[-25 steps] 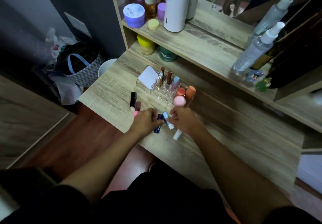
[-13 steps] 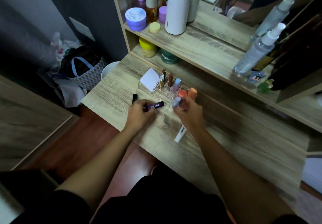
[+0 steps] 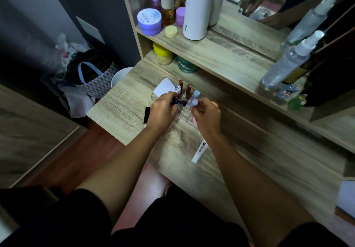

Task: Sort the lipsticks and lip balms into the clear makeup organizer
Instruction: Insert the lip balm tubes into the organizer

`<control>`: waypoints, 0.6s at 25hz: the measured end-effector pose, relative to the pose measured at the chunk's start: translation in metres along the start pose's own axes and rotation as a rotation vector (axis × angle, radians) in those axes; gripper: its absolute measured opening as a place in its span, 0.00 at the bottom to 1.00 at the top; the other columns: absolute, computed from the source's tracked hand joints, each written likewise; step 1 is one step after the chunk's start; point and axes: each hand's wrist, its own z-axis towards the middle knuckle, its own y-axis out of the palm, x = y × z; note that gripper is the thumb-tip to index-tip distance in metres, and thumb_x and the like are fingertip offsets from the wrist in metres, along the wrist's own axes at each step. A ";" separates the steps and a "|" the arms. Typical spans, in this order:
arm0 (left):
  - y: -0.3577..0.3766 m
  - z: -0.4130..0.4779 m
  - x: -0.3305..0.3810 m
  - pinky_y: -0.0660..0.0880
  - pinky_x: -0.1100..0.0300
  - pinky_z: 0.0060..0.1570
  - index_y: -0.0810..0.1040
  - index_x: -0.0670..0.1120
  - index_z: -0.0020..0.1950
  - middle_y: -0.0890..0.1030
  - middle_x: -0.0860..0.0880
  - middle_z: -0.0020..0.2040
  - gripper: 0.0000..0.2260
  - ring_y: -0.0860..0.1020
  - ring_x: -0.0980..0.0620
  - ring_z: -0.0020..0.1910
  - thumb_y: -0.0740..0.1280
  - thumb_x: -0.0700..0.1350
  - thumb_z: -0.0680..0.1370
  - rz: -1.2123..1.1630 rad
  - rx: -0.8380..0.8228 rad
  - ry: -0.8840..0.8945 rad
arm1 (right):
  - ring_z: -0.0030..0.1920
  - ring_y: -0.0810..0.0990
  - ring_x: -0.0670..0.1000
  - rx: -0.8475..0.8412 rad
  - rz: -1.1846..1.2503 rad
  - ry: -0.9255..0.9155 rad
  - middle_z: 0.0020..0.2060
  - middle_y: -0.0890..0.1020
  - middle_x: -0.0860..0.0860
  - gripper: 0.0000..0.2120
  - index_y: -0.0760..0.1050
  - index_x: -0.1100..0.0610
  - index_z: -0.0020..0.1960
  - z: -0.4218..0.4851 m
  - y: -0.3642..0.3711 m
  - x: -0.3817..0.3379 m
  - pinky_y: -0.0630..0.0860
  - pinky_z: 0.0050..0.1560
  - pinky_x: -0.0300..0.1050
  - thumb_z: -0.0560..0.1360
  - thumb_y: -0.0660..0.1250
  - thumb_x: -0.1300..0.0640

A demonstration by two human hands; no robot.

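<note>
Both hands have lifted sticks to the clear organizer: left hand fingers clamped on dark-blue lip balm, right hand fingers on pale-blue balm. Next: upend each into a free slot.

Both hands cover most of the clear plastic makeup organizer, so its front compartments can't be read. The dark blue lip balm tube is half buried in the left hand. The right hand hides a pink round-topped item.
</note>
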 end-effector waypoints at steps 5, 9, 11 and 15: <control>0.005 0.008 0.006 0.77 0.49 0.50 0.80 0.41 0.54 0.82 0.41 0.53 0.09 0.81 0.42 0.50 0.66 0.39 0.75 0.060 -0.020 0.106 | 0.48 0.82 0.56 -0.035 -0.055 0.021 0.42 0.85 0.58 0.07 0.78 0.58 0.49 0.001 0.005 0.001 0.78 0.55 0.56 0.72 0.70 0.61; 0.016 0.010 0.007 0.77 0.49 0.48 0.80 0.40 0.54 0.83 0.40 0.51 0.09 0.80 0.41 0.50 0.65 0.40 0.75 0.091 -0.031 0.120 | 0.49 0.82 0.56 -0.069 -0.037 0.058 0.43 0.85 0.58 0.06 0.79 0.58 0.50 0.002 0.005 0.000 0.78 0.57 0.55 0.73 0.70 0.60; 0.020 0.010 0.006 0.77 0.49 0.46 0.80 0.40 0.53 0.83 0.40 0.50 0.09 0.80 0.42 0.50 0.65 0.40 0.75 0.089 -0.020 0.105 | 0.50 0.82 0.56 -0.074 -0.048 0.067 0.44 0.85 0.58 0.06 0.79 0.59 0.49 0.002 0.006 0.001 0.78 0.57 0.51 0.73 0.70 0.62; 0.022 0.010 0.004 0.78 0.50 0.48 0.80 0.38 0.54 0.83 0.40 0.53 0.10 0.81 0.43 0.52 0.64 0.39 0.75 0.097 -0.012 0.164 | 0.50 0.82 0.54 -0.085 -0.051 0.097 0.45 0.85 0.57 0.07 0.79 0.59 0.51 0.002 0.006 -0.002 0.78 0.58 0.50 0.73 0.69 0.63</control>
